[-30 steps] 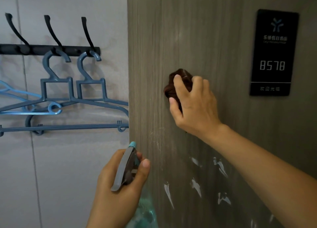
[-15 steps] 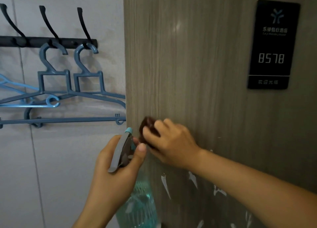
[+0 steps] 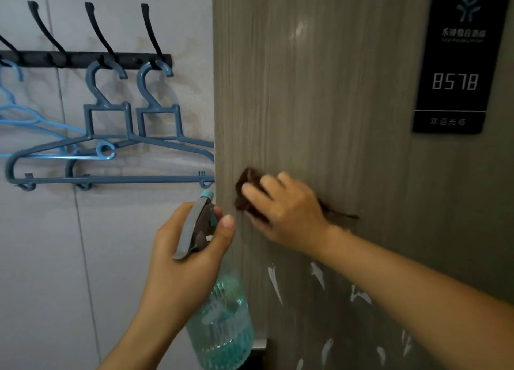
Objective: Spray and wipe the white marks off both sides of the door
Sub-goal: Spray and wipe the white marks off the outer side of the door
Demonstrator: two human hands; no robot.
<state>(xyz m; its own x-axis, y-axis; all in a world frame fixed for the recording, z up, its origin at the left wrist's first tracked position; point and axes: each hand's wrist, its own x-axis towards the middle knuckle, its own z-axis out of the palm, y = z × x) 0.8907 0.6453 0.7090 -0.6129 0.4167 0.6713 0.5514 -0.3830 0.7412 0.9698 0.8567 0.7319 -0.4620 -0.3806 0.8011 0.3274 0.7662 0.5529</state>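
The grey wood-grain door fills the right half of the view. My right hand grips a bunched dark brown cloth and presses it against the door near its left edge. Several white marks streak the door below my right forearm. My left hand holds a teal spray bottle by its grey trigger head, just left of the door edge, nozzle pointing up toward the door.
A black room-number plaque reading 8578 hangs on the door at upper right. On the pale wall to the left, a black hook rail carries several blue plastic hangers, which reach to the door edge.
My right hand swept the cloth from mid-door down and left to the door's edge, and now sits slightly right of there. The spray bottle hand stayed in about the same place.
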